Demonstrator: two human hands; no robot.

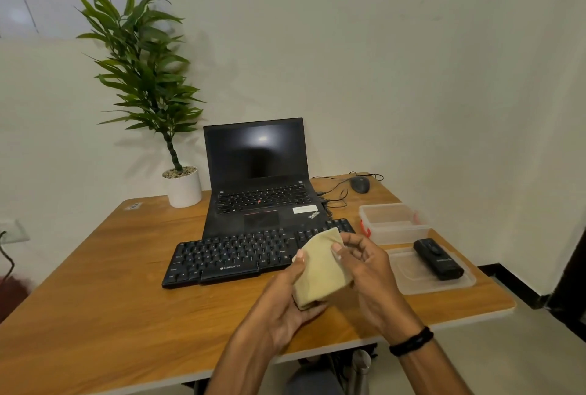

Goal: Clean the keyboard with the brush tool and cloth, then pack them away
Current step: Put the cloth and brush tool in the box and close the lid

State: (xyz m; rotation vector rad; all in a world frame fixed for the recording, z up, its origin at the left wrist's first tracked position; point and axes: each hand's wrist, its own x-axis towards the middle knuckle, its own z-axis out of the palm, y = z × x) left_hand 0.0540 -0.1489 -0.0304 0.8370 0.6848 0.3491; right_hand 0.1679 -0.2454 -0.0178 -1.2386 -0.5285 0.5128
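Observation:
A beige cloth (320,271) is held up over the table's front, just right of the black keyboard (234,255). My left hand (285,299) grips its lower left side from underneath. My right hand (364,258) pinches its upper right edge. The cloth hides the keyboard's right end. The black brush tool (439,259) lies on a clear plastic lid (412,283) at the right. Behind the lid stands a clear plastic box (393,223) with red clips, open at the top.
An open black laptop (260,185) stands behind the keyboard. A potted plant (182,187) is at the back left, a wired mouse (360,184) at the back right. The wooden table (111,283) ends close to the lid on the right.

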